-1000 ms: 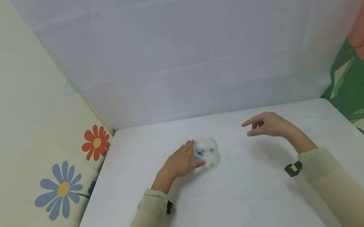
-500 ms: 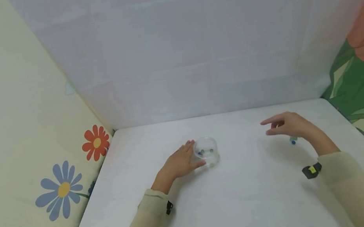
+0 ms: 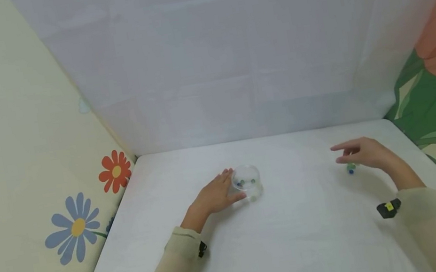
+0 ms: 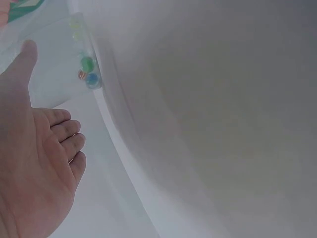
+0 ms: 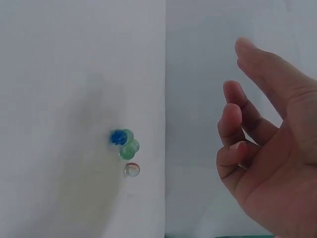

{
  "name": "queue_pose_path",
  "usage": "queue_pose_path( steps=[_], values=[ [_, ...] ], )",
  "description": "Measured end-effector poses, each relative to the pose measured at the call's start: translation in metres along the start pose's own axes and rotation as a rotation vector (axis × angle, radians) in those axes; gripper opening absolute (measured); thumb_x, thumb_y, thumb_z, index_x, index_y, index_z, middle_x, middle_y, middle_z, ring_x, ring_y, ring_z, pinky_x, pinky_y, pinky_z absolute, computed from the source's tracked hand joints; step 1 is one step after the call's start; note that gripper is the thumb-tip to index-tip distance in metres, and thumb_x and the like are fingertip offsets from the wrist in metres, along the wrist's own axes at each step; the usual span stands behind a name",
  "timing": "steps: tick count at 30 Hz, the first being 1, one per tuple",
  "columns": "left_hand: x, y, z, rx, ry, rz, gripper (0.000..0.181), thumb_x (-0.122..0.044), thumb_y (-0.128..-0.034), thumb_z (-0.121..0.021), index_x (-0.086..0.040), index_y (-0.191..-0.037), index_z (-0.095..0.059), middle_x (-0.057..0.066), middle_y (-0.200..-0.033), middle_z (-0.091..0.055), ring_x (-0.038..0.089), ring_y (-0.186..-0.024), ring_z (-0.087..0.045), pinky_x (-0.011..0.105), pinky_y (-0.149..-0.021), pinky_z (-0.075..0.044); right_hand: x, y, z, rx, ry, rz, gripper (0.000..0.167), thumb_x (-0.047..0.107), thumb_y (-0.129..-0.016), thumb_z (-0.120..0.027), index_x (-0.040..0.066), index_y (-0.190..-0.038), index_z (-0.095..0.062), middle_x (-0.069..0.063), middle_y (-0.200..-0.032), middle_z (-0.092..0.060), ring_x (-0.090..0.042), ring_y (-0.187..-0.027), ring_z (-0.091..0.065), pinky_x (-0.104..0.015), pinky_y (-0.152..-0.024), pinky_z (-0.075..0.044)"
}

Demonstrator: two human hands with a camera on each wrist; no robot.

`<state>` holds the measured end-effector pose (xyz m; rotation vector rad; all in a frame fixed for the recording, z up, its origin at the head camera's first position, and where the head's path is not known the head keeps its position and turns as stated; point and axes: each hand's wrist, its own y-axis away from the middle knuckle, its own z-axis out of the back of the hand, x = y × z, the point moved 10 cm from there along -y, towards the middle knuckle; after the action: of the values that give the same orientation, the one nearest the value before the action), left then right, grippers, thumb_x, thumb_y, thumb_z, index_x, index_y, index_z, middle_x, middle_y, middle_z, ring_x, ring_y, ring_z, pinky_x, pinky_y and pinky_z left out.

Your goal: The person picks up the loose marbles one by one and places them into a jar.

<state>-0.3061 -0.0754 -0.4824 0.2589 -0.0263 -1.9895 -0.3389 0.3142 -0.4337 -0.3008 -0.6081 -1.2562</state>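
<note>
A clear round container (image 3: pixel 246 177) holding several marbles stands on the white table. My left hand (image 3: pixel 213 195) rests against its left side, thumb and fingers extended around the wall. In the left wrist view, green, blue and orange marbles (image 4: pixel 87 64) lie at the container's base near the hand (image 4: pixel 42 153). Over the table's right part hovers my right hand (image 3: pixel 364 153), thumb and index finger apart, nothing between them. Beneath it are a blue marble (image 3: pixel 350 172) and green ones. The right wrist view shows blue, green and clear marbles (image 5: pixel 127 152) clustered beside the hand (image 5: pixel 272 144).
The white-covered table (image 3: pixel 294 238) meets a white sheet (image 3: pixel 248 55) hanging behind it. Walls with painted flowers (image 3: pixel 78 227) stand at the left and right. Each wrist carries a small black device (image 3: pixel 389 209).
My right hand has moved right and slightly toward the table's front, uncovering the blue and green marbles. The left hand and the container have stayed in place.
</note>
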Motion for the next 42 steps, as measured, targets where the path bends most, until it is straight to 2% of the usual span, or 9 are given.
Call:
queue_pose_path(
  steps=[6, 10, 18, 24, 30, 38, 42],
  values=[
    [0.0, 0.0, -0.001, 0.003, 0.0, -0.002, 0.098, -0.072, -0.0969, -0.042, -0.005, -0.162, -0.014, 0.011, -0.169, -0.016, 0.025, -0.156, -0.014, 0.04, -0.127, -0.018, -0.024, 0.005, 0.004, -0.014, -0.008, -0.036, 0.059, 0.038, -0.096, -0.07, 0.005, -0.143, -0.057, -0.012, -0.107, -0.066, -0.025, -0.093, -0.056, -0.032, -0.074, -0.05],
    [0.001, -0.001, -0.002, 0.001, -0.009, -0.001, 0.098, -0.074, -0.0966, -0.04, -0.006, -0.162, -0.014, 0.01, -0.169, -0.015, 0.024, -0.156, -0.014, 0.04, -0.127, -0.018, -0.036, 0.009, 0.007, -0.028, 0.003, -0.031, 0.061, 0.042, -0.096, -0.069, 0.004, -0.142, -0.057, -0.012, -0.108, -0.067, -0.026, -0.095, -0.056, -0.032, -0.073, -0.048],
    [-0.001, 0.001, -0.001, 0.003, 0.0, 0.003, 0.097, -0.073, -0.0969, -0.041, -0.006, -0.162, -0.015, 0.011, -0.169, -0.016, 0.025, -0.156, -0.015, 0.04, -0.127, -0.019, -0.063, 0.013, 0.007, -0.031, 0.024, -0.054, 0.064, 0.045, -0.096, -0.067, 0.003, -0.143, -0.056, -0.017, -0.112, -0.066, -0.031, -0.099, -0.057, -0.037, -0.075, -0.05],
    [0.0, 0.0, -0.003, 0.005, -0.008, -0.001, 0.098, -0.073, -0.097, -0.039, -0.004, -0.162, -0.014, 0.012, -0.169, -0.016, 0.025, -0.156, -0.014, 0.039, -0.127, -0.019, -0.083, 0.017, 0.007, -0.028, -0.016, -0.109, 0.068, 0.049, -0.096, -0.066, 0.004, -0.146, -0.053, -0.022, -0.118, -0.063, -0.036, -0.105, -0.056, -0.05, -0.082, -0.052],
    [0.001, -0.001, -0.004, 0.007, -0.019, -0.007, 0.099, -0.074, -0.0967, -0.039, -0.004, -0.162, -0.014, 0.013, -0.169, -0.016, 0.025, -0.156, -0.014, 0.039, -0.127, -0.018, -0.09, 0.02, 0.006, -0.012, -0.029, -0.109, 0.068, 0.047, -0.097, -0.067, 0.001, -0.145, -0.052, -0.024, -0.118, -0.062, -0.038, -0.106, -0.056, -0.058, -0.085, -0.052],
    [0.001, -0.002, -0.003, -0.006, -0.033, -0.014, 0.099, -0.074, -0.0967, -0.038, -0.004, -0.162, -0.015, 0.014, -0.168, -0.018, 0.025, -0.156, -0.015, 0.04, -0.127, -0.018, -0.103, 0.015, 0.001, 0.0, -0.022, -0.124, 0.069, 0.046, -0.096, -0.068, -0.001, -0.144, -0.052, -0.02, -0.111, -0.065, -0.028, -0.095, -0.059, -0.036, -0.075, -0.052],
    [0.001, -0.003, -0.003, -0.006, -0.032, -0.014, 0.099, -0.075, -0.0965, -0.038, -0.004, -0.162, -0.016, 0.014, -0.168, -0.018, 0.026, -0.156, -0.015, 0.04, -0.127, -0.019, -0.112, 0.01, -0.004, 0.018, -0.04, -0.146, 0.068, 0.044, -0.096, -0.068, 0.0, -0.145, -0.051, -0.021, -0.112, -0.064, -0.027, -0.094, -0.059, -0.032, -0.073, -0.051]
  ],
)
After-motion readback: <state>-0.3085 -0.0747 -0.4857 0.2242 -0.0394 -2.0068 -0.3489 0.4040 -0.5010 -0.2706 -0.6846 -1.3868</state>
